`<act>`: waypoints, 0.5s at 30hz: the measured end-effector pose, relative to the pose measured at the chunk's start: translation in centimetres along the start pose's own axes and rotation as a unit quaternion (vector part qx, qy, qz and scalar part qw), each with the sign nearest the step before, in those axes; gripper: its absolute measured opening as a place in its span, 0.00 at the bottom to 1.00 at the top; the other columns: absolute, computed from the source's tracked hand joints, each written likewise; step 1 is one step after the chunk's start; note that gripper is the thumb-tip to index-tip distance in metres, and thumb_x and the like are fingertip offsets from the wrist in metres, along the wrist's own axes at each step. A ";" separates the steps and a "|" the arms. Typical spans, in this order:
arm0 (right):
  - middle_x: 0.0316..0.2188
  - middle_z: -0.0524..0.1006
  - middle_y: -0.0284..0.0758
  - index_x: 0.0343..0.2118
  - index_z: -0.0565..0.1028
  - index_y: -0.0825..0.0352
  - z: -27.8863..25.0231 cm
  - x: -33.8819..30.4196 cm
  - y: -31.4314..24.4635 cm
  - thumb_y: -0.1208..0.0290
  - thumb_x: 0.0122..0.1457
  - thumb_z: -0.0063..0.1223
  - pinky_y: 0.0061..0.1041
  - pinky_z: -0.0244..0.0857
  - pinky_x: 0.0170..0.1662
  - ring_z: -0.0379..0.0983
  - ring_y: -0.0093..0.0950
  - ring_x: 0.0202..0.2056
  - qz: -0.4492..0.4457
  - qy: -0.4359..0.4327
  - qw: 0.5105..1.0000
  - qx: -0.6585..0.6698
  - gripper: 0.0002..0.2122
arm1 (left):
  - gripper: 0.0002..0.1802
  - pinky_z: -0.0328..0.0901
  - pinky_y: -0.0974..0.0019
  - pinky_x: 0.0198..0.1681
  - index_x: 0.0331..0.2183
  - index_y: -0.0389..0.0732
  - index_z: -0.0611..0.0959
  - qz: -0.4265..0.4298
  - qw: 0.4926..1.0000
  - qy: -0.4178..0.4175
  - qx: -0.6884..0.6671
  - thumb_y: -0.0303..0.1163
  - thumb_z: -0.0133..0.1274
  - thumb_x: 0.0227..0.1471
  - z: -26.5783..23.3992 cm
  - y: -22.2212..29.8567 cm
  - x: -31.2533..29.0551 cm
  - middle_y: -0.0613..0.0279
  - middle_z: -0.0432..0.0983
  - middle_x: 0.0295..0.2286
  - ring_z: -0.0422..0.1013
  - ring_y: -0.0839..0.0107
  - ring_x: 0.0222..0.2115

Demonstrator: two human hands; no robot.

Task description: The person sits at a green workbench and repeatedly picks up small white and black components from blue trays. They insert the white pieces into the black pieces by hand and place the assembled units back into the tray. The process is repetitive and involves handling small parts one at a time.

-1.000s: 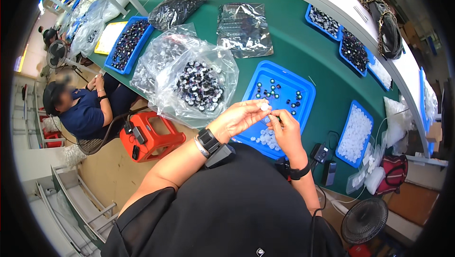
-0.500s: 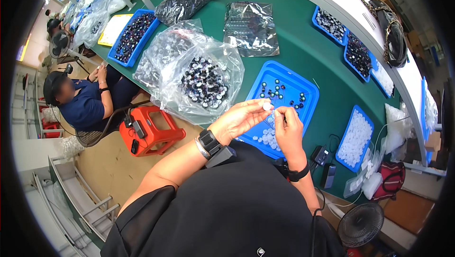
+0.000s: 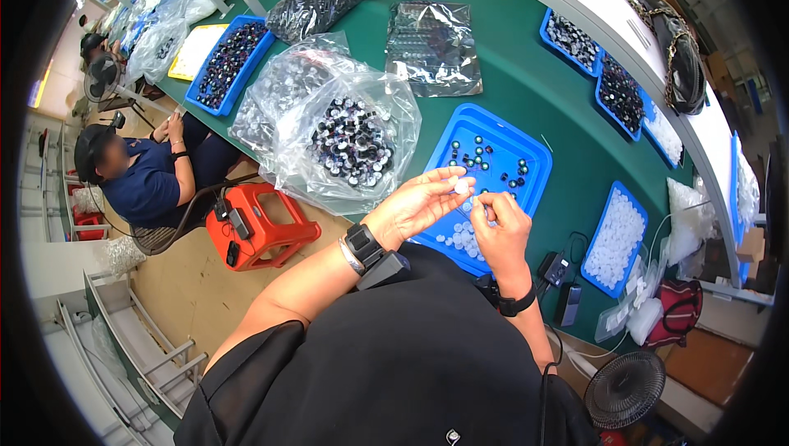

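Note:
Above the near part of a blue tray [image 3: 538, 154], my left hand [image 3: 415, 206] pinches a small white round cap [image 3: 462, 187] between thumb and fingertips. Close beside it on the right, my right hand [image 3: 503, 231] has its thumb and fingers pressed together. Whatever sits in that pinch is too small and too covered to name. Below the hands, several white translucent caps [image 3: 465, 240] lie in the near end of the tray. Small dark round pieces with shiny greenish tops [image 3: 478, 150] are scattered at its far end.
Left of the tray, an open clear plastic bag [image 3: 353, 146] is full of black-and-white pieces. A blue tray of white caps [image 3: 615, 240] stands at the right, near a black adapter [image 3: 555, 268]. A co-worker [image 3: 144, 171] sits at the left beyond a red stool [image 3: 259, 228].
My right hand has drawn slightly back toward me and to the right, widening the gap between the hands. My left hand stays nearly in place with the white cap.

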State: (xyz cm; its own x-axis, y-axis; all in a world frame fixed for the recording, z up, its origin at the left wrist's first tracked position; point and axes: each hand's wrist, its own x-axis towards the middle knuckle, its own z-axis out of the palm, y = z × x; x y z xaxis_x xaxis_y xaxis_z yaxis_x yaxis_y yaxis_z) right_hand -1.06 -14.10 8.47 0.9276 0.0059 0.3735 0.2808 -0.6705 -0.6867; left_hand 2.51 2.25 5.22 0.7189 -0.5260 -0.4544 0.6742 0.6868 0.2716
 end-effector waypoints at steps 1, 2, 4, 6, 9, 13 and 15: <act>0.15 0.69 0.30 0.20 0.73 0.66 0.0 0.0 0.1 0.80 0.43 0.58 0.23 0.59 0.18 0.64 0.23 0.15 -0.001 -0.002 1.000 -0.001 0.04 | 0.15 0.68 0.65 0.49 0.46 0.31 0.69 0.000 1.000 -0.001 -0.001 0.23 0.44 0.57 0.0 0.0 0.1 0.46 0.68 0.44 0.69 0.61 0.45; 0.15 0.69 0.30 0.20 0.73 0.66 0.0 0.0 0.1 0.80 0.43 0.58 0.23 0.58 0.18 0.64 0.23 0.15 0.003 -0.001 1.000 0.000 0.04 | 0.15 0.68 0.65 0.49 0.46 0.31 0.69 0.000 1.000 -0.002 0.001 0.23 0.44 0.57 0.0 0.0 0.1 0.46 0.69 0.44 0.69 0.61 0.45; 0.15 0.69 0.31 0.20 0.73 0.66 0.0 0.0 0.0 0.80 0.43 0.58 0.23 0.58 0.18 0.64 0.23 0.14 0.012 -0.001 1.000 0.004 0.04 | 0.15 0.68 0.66 0.49 0.46 0.30 0.69 0.001 1.000 -0.002 0.005 0.23 0.44 0.57 -0.1 0.0 0.2 0.46 0.69 0.44 0.69 0.61 0.45; 0.15 0.69 0.31 0.20 0.73 0.66 0.1 0.0 -0.1 0.80 0.43 0.58 0.23 0.58 0.18 0.64 0.23 0.14 0.015 0.002 1.000 0.012 0.04 | 0.14 0.68 0.66 0.49 0.46 0.30 0.70 0.002 1.000 -0.003 0.007 0.23 0.44 0.57 0.0 0.0 0.2 0.46 0.69 0.44 0.69 0.61 0.45; 0.15 0.69 0.31 0.21 0.73 0.66 0.1 0.1 0.0 0.80 0.43 0.58 0.23 0.58 0.18 0.64 0.22 0.14 0.018 0.002 1.000 0.019 0.04 | 0.14 0.68 0.66 0.49 0.46 0.31 0.70 0.003 1.000 -0.001 0.009 0.23 0.43 0.57 0.1 0.0 0.1 0.46 0.69 0.44 0.69 0.61 0.45; 0.15 0.69 0.31 0.21 0.73 0.66 0.2 0.1 0.1 0.80 0.44 0.57 0.22 0.58 0.18 0.64 0.22 0.14 0.016 -0.002 1.000 0.017 0.04 | 0.14 0.68 0.66 0.49 0.45 0.31 0.71 0.004 1.000 0.000 0.010 0.23 0.44 0.57 0.1 0.0 0.1 0.46 0.69 0.44 0.69 0.61 0.45; 0.15 0.69 0.31 0.21 0.73 0.66 0.3 0.0 0.2 0.80 0.44 0.57 0.23 0.58 0.18 0.64 0.22 0.14 0.019 -0.002 1.000 0.017 0.04 | 0.14 0.68 0.66 0.49 0.45 0.31 0.71 0.003 1.000 -0.001 0.012 0.23 0.45 0.57 0.0 0.0 0.1 0.47 0.70 0.44 0.70 0.63 0.45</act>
State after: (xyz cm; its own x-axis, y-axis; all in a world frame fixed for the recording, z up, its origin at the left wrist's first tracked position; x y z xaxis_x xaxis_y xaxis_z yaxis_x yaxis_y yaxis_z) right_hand -0.93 -14.01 8.20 0.9386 -0.0161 0.3447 0.2535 -0.6454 -0.7205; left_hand 2.60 2.17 5.15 0.7235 -0.5225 -0.4511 0.6736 0.6775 0.2955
